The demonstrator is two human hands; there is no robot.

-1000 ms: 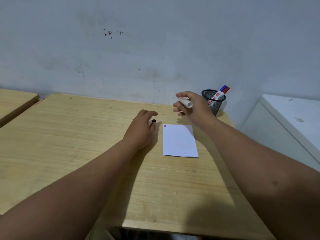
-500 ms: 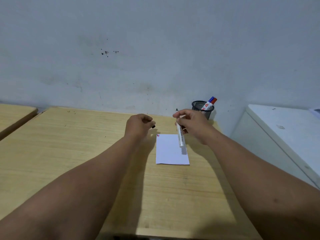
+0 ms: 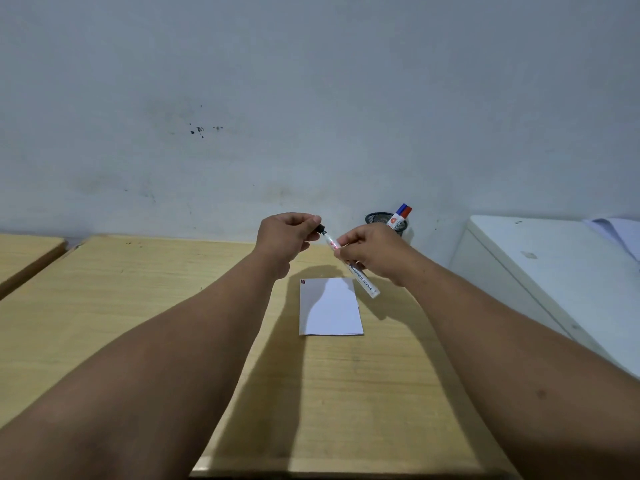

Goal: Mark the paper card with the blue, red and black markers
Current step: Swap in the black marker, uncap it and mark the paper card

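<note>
Both hands are up over the desk [image 3: 145, 306] now, not down beside the paper card [image 3: 329, 306] like a second ago. The card lies flat below them, marked only at its top-left corner. The right hand [image 3: 374, 252] has swung the black marker [image 3: 349, 263] round, fingers wrapped on its barrel. The left hand [image 3: 285, 237] pinches the black cap [image 3: 320, 228] at the marker's tip, so I'd guess recapping. Blue and red markers [image 3: 401, 213] sit in the mesh cup [image 3: 377, 219].

markers – 3 [image 3: 363, 279] | paper card – 1 [image 3: 330, 306] | mesh cup – 1 [image 3: 377, 218] | hands – 2 [image 3: 285, 237]
</note>
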